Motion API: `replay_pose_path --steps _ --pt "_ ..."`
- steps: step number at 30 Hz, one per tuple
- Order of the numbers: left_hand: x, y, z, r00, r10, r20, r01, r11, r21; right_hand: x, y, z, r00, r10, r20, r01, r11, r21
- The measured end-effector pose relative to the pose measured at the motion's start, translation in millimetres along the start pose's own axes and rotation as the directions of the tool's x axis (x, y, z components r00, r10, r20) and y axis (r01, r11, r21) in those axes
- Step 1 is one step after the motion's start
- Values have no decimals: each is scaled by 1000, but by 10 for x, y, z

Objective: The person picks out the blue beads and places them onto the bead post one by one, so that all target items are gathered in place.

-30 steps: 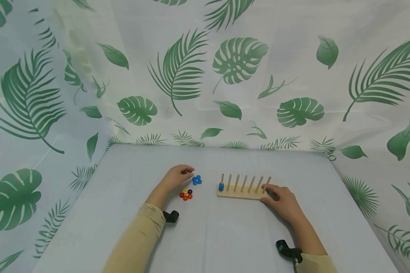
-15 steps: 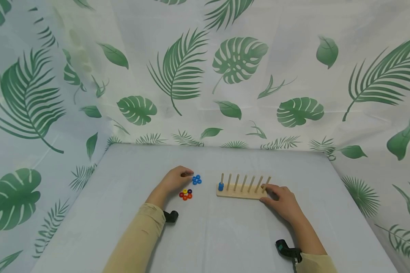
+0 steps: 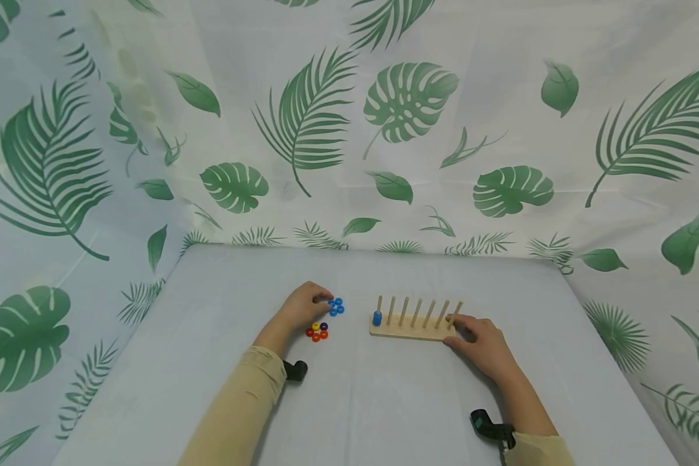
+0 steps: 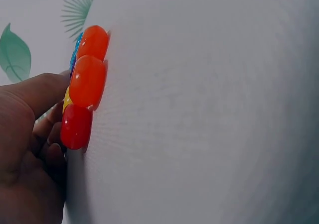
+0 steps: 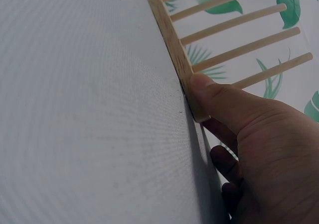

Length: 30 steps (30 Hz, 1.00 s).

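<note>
At the small cluster of blue beads (image 3: 338, 301), my left hand (image 3: 301, 307) pinches the leftmost blue bead between thumb and index finger. The left wrist view hides those fingertips behind the orange beads (image 4: 88, 82) and a red bead (image 4: 76, 127). A wooden peg rack (image 3: 410, 332) stands to the right, with blue beads (image 3: 377, 318) on its leftmost peg and bare pegs beside it. My right hand (image 3: 485, 344) grips the right end of the rack; in the right wrist view its thumb (image 5: 219, 97) lies against the base (image 5: 182, 62).
Red, orange, yellow and dark purple beads (image 3: 316, 337) form a ring just in front of the blue ones, near my left wrist. The pale tabletop (image 3: 384, 401) ends at a leaf-patterned cloth (image 3: 408, 213) behind and at both sides.
My left hand has shifted slightly, its thumb and index finger closing around a blue bead at the cluster's left edge. The right hand and rack have stayed in place.
</note>
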<state>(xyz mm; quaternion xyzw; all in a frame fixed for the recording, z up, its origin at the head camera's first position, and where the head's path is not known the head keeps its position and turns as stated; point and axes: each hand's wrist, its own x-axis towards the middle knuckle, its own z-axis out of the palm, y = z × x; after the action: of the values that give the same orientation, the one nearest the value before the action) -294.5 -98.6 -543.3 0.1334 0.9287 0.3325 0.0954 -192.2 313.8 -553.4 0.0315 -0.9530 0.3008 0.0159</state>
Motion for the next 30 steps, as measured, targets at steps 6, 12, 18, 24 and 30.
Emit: replay_pose_path --steps 6,12,18,24,30 --pt "-10 20 11 1000 -3 -18 3 1000 7 -3 -6 -5 1000 -1 -1 1 1000 -2" --pt "-28 35 8 1000 -3 -26 3 1000 9 -6 -5 -3 1000 1 3 -1 1000 -2" --pt "-31 34 6 999 -14 -30 14 1000 8 -10 -8 -2 1000 -4 0 4 1000 -3" --pt "-18 14 2 999 -40 -25 40 999 -9 -1 -9 -9 1000 -9 -2 9 1000 -3" --pt "-22 34 -46 998 -53 -19 52 997 -59 -3 -13 -12 1000 -4 0 4 1000 -1"
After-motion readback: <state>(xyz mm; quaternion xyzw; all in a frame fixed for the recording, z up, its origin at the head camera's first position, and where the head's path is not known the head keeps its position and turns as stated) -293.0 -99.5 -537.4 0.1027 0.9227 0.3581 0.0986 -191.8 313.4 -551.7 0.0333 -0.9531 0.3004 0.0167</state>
